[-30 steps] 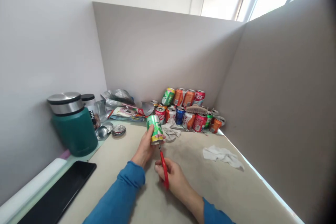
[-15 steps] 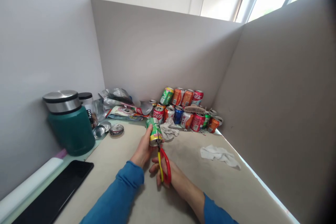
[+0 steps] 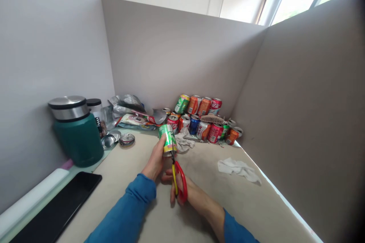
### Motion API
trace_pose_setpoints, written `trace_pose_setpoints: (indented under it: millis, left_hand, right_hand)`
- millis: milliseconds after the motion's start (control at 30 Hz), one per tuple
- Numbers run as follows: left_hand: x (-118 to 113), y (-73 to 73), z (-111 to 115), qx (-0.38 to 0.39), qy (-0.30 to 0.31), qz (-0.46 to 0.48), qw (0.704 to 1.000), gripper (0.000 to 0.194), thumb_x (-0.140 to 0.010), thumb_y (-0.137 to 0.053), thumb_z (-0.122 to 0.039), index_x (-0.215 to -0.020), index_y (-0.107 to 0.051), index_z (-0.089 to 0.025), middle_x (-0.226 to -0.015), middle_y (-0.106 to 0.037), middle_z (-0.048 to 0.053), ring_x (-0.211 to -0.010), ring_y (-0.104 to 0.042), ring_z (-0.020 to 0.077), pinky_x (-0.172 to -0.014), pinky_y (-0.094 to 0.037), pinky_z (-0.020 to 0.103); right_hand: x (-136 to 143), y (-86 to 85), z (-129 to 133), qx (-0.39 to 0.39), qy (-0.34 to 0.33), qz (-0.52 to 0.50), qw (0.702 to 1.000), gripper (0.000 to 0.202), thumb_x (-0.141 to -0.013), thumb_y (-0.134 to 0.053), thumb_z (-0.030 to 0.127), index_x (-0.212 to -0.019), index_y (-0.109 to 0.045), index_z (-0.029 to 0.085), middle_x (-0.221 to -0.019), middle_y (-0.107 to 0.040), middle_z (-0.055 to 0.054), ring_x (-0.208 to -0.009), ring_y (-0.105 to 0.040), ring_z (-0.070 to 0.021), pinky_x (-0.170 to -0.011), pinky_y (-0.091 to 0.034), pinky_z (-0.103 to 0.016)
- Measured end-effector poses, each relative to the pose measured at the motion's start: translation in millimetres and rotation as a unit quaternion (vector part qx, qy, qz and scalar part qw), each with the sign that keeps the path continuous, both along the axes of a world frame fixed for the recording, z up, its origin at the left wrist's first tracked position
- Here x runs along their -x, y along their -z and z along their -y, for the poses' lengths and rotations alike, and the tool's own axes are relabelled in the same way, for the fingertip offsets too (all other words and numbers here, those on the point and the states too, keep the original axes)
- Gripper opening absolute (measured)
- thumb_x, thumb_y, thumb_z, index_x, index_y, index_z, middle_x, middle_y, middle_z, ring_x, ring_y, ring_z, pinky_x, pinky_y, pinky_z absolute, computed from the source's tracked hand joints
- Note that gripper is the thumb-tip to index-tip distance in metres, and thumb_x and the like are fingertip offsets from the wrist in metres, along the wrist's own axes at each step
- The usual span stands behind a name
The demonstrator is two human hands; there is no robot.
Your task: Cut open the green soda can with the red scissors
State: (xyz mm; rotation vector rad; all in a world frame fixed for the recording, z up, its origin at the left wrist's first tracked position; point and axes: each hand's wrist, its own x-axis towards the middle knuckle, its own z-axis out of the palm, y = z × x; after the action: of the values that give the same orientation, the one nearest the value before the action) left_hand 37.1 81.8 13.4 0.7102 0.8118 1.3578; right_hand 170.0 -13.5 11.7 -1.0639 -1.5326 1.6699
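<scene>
My left hand [image 3: 156,157] is closed around a green and yellow drink can [image 3: 167,135], which is tilted with its near end toward me. In my right hand [image 3: 182,188] is a pair of scissors [image 3: 182,182] with one red and one yellow handle. The dark blades meet the near end of the can; how deep they reach inside is hidden. Just behind the can lies a crumpled white tissue [image 3: 184,142].
Stacked drink cans [image 3: 203,123] line the back panel. Cut metal sheets [image 3: 128,104] and several can lids [image 3: 127,139] lie at the left, beside a teal jar [image 3: 78,136] and a black phone [image 3: 59,207]. A white cloth [image 3: 238,170] lies to the right.
The view has shifted slightly. Both hands stay at nearly the same spot, with the can and scissors still together; the scissor handles look only slightly turned.
</scene>
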Motion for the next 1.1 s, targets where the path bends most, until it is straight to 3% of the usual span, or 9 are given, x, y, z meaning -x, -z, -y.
trace_pose_setpoints:
  millis: [233,367,500,667,767,933,1100]
  left_hand:
    - [0,1.3,1,-0.072,-0.027,-0.028,0.997,0.051,-0.079,-0.068,-0.057,-0.107,-0.062,-0.014,-0.082,-0.071,0.007,-0.066,-0.069,0.0189,-0.058,-0.056,0.029]
    - [-1,1.8,1,-0.039,0.009,-0.031,0.999,0.052,-0.080,-0.064,-0.062,-0.100,-0.064,-0.014,-0.076,-0.070,0.007,-0.060,-0.067,0.0187,-0.053,-0.054,0.028]
    - [-2,4.3,-1,0.028,0.049,-0.027,0.998,0.053,-0.079,-0.062,-0.065,-0.092,-0.065,-0.014,-0.072,-0.070,0.007,-0.058,-0.068,0.0186,-0.048,-0.051,0.026]
    - [-3,6.6,-2,0.020,0.034,-0.016,0.999,0.050,-0.079,-0.065,-0.062,-0.095,-0.065,-0.015,-0.073,-0.070,0.006,-0.057,-0.068,0.0184,-0.049,-0.051,0.026]
    - [-4,5.0,-1,0.002,0.022,-0.023,1.000,0.050,-0.080,-0.065,-0.061,-0.096,-0.064,-0.015,-0.073,-0.070,0.006,-0.058,-0.068,0.0186,-0.050,-0.052,0.027]
    - [-2,-0.9,3,-0.045,0.001,-0.035,0.998,0.051,-0.080,-0.065,-0.060,-0.101,-0.062,-0.013,-0.076,-0.071,0.008,-0.061,-0.069,0.0197,-0.053,-0.054,0.028]
    - [4,-1.7,2,-0.077,-0.016,-0.011,0.997,0.055,-0.079,-0.067,-0.059,-0.111,-0.061,-0.015,-0.083,-0.071,0.007,-0.066,-0.069,0.0200,-0.057,-0.055,0.030]
  right_hand:
    - [-4,12.8,-6,-0.004,-0.013,-0.022,1.000,0.096,-0.071,-0.044,0.091,-0.129,-0.048,0.014,-0.082,-0.069,-0.007,-0.044,-0.042,-0.0093,-0.047,-0.032,-0.026]
    - [-4,16.9,-8,-0.008,-0.009,-0.029,1.000,0.087,-0.076,-0.043,0.087,-0.126,-0.049,0.016,-0.078,-0.069,-0.005,-0.044,-0.042,-0.0091,-0.049,-0.034,-0.025]
    - [-4,15.6,-8,-0.006,-0.006,-0.039,0.999,0.085,-0.076,-0.043,0.087,-0.124,-0.051,0.018,-0.087,-0.071,-0.008,-0.042,-0.043,-0.0085,-0.046,-0.033,-0.025]
    - [1,19.6,-9,-0.001,0.024,-0.054,0.998,0.081,-0.082,-0.038,0.084,-0.122,-0.052,0.015,-0.098,-0.071,-0.012,-0.041,-0.045,-0.0069,-0.042,-0.027,-0.023]
    - [5,21.7,-10,-0.012,0.037,-0.052,0.998,0.077,-0.083,-0.039,0.082,-0.114,-0.055,0.014,-0.087,-0.071,-0.007,-0.043,-0.051,-0.0081,-0.043,-0.030,-0.022]
    - [10,20.4,-8,-0.063,0.058,0.014,0.996,0.067,-0.082,-0.042,0.081,-0.078,-0.056,0.016,-0.055,-0.054,0.003,-0.040,-0.048,-0.0086,-0.043,-0.037,-0.022]
    - [13,18.6,-4,-0.101,0.072,0.037,0.992,0.059,-0.085,-0.046,0.076,-0.086,-0.053,0.018,-0.058,-0.056,0.004,-0.044,-0.049,-0.0096,-0.042,-0.036,-0.021]
